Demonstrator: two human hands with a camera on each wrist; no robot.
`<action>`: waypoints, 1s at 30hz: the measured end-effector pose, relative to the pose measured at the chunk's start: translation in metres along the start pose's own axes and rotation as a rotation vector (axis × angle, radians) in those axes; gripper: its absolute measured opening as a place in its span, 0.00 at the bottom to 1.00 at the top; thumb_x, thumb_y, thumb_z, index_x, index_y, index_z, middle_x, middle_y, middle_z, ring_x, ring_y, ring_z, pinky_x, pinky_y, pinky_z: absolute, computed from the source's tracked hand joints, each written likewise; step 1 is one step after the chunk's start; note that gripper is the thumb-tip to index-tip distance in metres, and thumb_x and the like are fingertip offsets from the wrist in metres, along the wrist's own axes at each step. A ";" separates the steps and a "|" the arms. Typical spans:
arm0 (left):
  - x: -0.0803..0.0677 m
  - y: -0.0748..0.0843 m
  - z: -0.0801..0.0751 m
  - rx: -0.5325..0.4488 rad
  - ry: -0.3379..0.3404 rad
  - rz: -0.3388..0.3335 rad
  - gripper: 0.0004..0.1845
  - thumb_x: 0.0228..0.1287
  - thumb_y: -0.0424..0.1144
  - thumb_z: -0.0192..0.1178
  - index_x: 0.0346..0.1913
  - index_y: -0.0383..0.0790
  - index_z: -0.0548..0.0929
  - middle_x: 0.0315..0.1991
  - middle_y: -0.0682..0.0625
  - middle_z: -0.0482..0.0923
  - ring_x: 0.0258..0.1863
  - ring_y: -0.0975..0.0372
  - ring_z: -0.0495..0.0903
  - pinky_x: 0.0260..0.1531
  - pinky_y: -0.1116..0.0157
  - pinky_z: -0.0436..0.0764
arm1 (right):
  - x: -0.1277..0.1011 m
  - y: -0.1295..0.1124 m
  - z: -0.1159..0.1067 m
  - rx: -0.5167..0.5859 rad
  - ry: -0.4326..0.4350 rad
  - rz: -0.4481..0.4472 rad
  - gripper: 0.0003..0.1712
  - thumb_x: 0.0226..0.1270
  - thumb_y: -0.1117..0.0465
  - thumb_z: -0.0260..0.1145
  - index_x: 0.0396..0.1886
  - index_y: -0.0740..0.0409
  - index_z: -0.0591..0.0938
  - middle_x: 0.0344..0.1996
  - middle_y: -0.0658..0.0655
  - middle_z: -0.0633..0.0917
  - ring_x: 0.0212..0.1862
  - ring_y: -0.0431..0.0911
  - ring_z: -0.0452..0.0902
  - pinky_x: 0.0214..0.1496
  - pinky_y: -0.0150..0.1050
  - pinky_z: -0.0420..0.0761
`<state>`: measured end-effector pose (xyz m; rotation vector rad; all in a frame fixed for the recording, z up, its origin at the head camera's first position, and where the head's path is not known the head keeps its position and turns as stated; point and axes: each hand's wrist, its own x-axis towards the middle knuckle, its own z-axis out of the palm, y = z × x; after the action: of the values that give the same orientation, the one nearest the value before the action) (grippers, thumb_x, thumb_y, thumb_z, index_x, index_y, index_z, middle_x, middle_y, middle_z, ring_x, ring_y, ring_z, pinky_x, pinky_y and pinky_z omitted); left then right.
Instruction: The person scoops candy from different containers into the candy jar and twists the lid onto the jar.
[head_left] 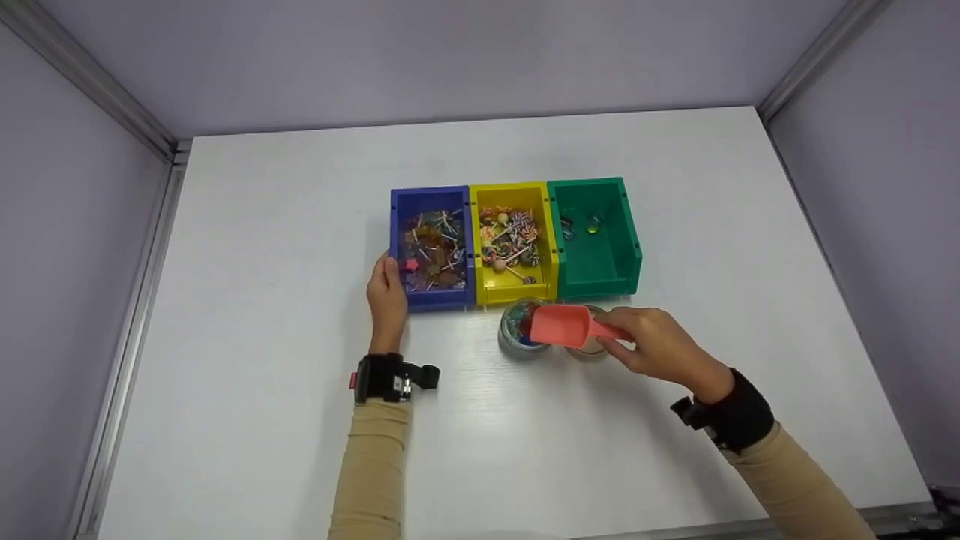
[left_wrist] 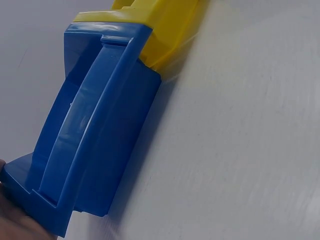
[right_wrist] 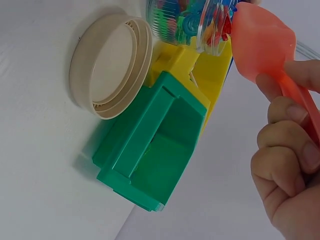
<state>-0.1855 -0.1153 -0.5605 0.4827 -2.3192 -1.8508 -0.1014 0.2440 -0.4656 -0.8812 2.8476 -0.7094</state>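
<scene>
My right hand (head_left: 652, 341) pinches the handle of a coral scoop (head_left: 559, 325). The front edge of the scoop overlaps the mouth of a clear jar (head_left: 516, 346) in the head view, and nothing shows in its bowl. Red, blue and green translucent pieces (right_wrist: 191, 22) fill the jar. Beneath the scoop, a beige lid (right_wrist: 80, 75) lies on the table, partly covered by it in the head view. At the near left corner of the blue bin (left_wrist: 120, 125), my left hand (head_left: 387, 304) holds the rim, thumb on top and fingers along the outside.
Joined to the blue bin are a yellow bin (head_left: 517, 193) with lollipops (head_left: 510, 236) and a green bin (head_left: 604, 262) with a few small shiny pieces (head_left: 592, 225). Inside the blue one lie several translucent stick pieces (head_left: 435, 251). Walls enclose the white table (head_left: 262, 247).
</scene>
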 end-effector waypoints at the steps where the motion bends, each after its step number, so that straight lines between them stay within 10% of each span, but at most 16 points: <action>1: 0.000 0.000 0.000 -0.002 0.001 -0.001 0.24 0.79 0.41 0.38 0.67 0.29 0.67 0.68 0.35 0.68 0.72 0.48 0.65 0.74 0.55 0.64 | 0.000 0.000 0.000 0.004 0.003 0.001 0.15 0.61 0.63 0.69 0.47 0.62 0.85 0.26 0.54 0.87 0.25 0.40 0.70 0.29 0.28 0.75; 23: 0.000 -0.001 0.000 -0.010 -0.010 0.004 0.24 0.79 0.40 0.39 0.67 0.27 0.66 0.68 0.34 0.68 0.72 0.47 0.64 0.74 0.54 0.64 | -0.006 0.008 -0.009 0.018 0.136 0.128 0.13 0.61 0.63 0.69 0.45 0.64 0.84 0.33 0.58 0.89 0.29 0.43 0.75 0.34 0.35 0.82; 30: 0.000 0.000 -0.001 -0.001 -0.017 -0.016 0.24 0.79 0.41 0.38 0.68 0.29 0.66 0.68 0.35 0.68 0.72 0.48 0.65 0.74 0.55 0.64 | -0.007 0.021 -0.009 -0.016 0.205 0.175 0.13 0.61 0.65 0.68 0.44 0.68 0.83 0.22 0.57 0.82 0.25 0.40 0.65 0.28 0.28 0.68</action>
<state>-0.1856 -0.1162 -0.5602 0.4886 -2.3317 -1.8699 -0.1080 0.2670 -0.4678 -0.5819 3.0632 -0.7988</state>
